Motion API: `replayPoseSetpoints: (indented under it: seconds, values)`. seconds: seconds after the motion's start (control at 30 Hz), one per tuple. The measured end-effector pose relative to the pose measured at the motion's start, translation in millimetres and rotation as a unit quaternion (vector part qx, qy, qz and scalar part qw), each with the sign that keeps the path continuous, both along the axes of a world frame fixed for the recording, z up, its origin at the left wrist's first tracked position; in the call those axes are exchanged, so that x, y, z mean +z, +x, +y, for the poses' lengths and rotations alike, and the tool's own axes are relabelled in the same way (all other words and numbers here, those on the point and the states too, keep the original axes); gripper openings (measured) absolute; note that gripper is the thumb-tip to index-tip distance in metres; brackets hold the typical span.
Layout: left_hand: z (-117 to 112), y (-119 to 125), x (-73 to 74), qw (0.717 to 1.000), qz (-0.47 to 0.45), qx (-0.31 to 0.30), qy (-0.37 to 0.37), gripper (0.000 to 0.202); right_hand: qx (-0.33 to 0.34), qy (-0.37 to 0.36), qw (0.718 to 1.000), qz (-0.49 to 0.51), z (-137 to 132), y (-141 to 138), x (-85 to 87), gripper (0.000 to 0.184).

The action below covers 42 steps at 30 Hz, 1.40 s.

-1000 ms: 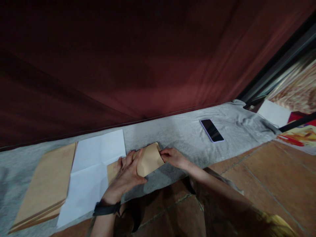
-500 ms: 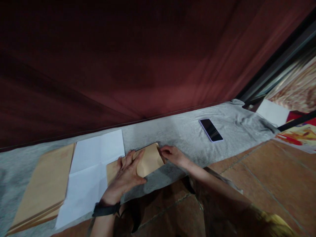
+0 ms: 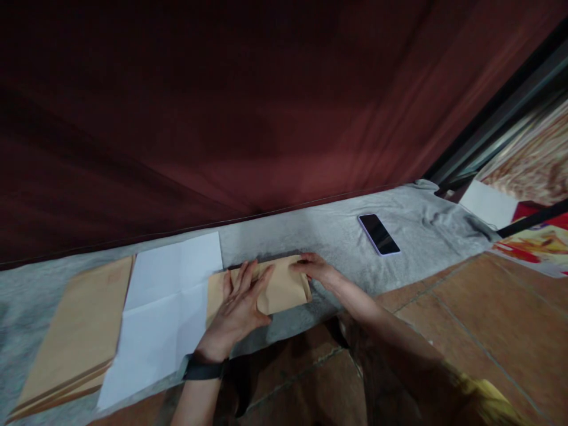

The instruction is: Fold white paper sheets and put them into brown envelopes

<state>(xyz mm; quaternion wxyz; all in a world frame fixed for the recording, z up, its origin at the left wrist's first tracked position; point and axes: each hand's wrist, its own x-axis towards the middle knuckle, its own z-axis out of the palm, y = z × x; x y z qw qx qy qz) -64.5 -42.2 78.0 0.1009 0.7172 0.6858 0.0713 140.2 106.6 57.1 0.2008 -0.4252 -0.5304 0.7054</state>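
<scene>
The folded brown paper envelope (image 3: 287,287) lies flat on the grey cloth (image 3: 328,219) in front of you, slightly angled, its right end showing a doubled edge. Your left hand (image 3: 239,305) is spread across its left half, fingers apart and nothing grasped, thumb near the lower edge. Your right hand (image 3: 317,269) touches the upper right corner with bent fingers; you cannot tell from here how firmly it pinches.

To work this end neatly, press evenly through the left palm, so the paper does not slide on the soft cloth, and let the right fingers guide the layers lightly; a hard tug would probably skew or crease them. Lining up the edges before pressing down should give a cleaner crease.

Just left, the envelope's end meets or overlaps the creased white sheet (image 3: 155,319), so mind that you don't drag it along. Beyond that lies a stack of brown envelopes (image 3: 77,331). A phone (image 3: 379,235) lies to the right, apart from your right hand. The dark red curtain (image 3: 266,130) hangs behind the cloth, and the near edge drops to tiled floor (image 3: 479,307).
</scene>
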Motion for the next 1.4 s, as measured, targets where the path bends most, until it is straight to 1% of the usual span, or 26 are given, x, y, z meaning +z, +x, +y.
replayPoseSetpoints:
  seconds: [0.07, 0.17, 0.23, 0.3, 0.43, 0.57, 0.7, 0.83, 0.97, 1.03, 1.17, 1.23, 1.3, 1.4]
  values:
    - [1.2, 1.2, 4.4, 1.000, -0.004, -0.005, 0.019, 0.106, -0.023, -0.013, 0.999, 0.020, 2.5, 1.6, 0.3, 0.023]
    - [3.0, 4.8, 10.0, 0.999, -0.009, -0.014, 0.043, 0.102, -0.070, -0.054, 0.994, 0.059, 3.9, 2.4, 3.4, 0.022]
    - [3.9, 8.7, 11.2, 0.999, -0.011, -0.018, 0.050, 0.099, -0.094, -0.080, 0.989, 0.084, 1.5, 1.9, 7.4, 0.024]
    - [4.6, 13.6, 9.5, 0.998, -0.012, -0.023, 0.054, 0.093, -0.101, -0.100, 0.985, 0.093, -3.8, 0.6, 12.3, 0.024]
    - [5.1, 24.5, 0.9, 0.998, -0.013, -0.023, 0.061, 0.073, -0.064, -0.122, 0.988, 0.077, -18.6, -2.2, 19.2, 0.020]
    - [3.6, 35.1, -4.6, 0.996, -0.007, -0.004, 0.086, 0.058, -0.016, -0.126, 0.990, 0.060, -28.3, -2.4, 17.6, 0.018]
    - [1.4, 47.9, -4.6, 0.994, 0.025, -0.011, 0.110, 0.051, 0.009, -0.098, 0.995, 0.022, -30.2, -0.3, 14.7, 0.015]
    - [-0.7, 62.7, -7.0, 0.992, 0.051, -0.021, 0.109, 0.049, 0.017, -0.063, 0.998, -0.017, -28.6, 3.0, 14.8, 0.010]
    - [-3.5, 76.6, -12.2, 0.992, 0.078, 0.009, 0.100, 0.047, 0.040, -0.056, 0.996, -0.054, -25.4, 5.3, 12.7, 0.004]
    - [-4.3, 81.8, -13.8, 0.991, 0.091, 0.022, 0.098, 0.047, 0.046, -0.051, 0.994, -0.082, -24.0, 5.1, 11.3, 0.005]
    - [-3.8, 85.7, -13.5, 0.990, 0.101, 0.027, 0.099, 0.044, 0.057, -0.022, 0.991, -0.116, -23.6, 3.5, 9.9, 0.011]
    - [-3.3, 85.3, -12.7, 0.990, 0.102, 0.024, 0.094, 0.042, 0.049, -0.005, 0.991, -0.121, -24.3, 3.9, 8.6, 0.022]
    - [-3.1, 84.6, -12.2, 0.991, 0.096, 0.024, 0.090, 0.041, 0.043, 0.017, 0.991, -0.127, -25.1, 5.8, 6.3, 0.038]
    - [-3.6, 84.0, -11.9, 0.993, 0.079, 0.028, 0.089, 0.041, 0.052, 0.068, 0.990, -0.114, -25.7, 11.2, 2.0, 0.056]
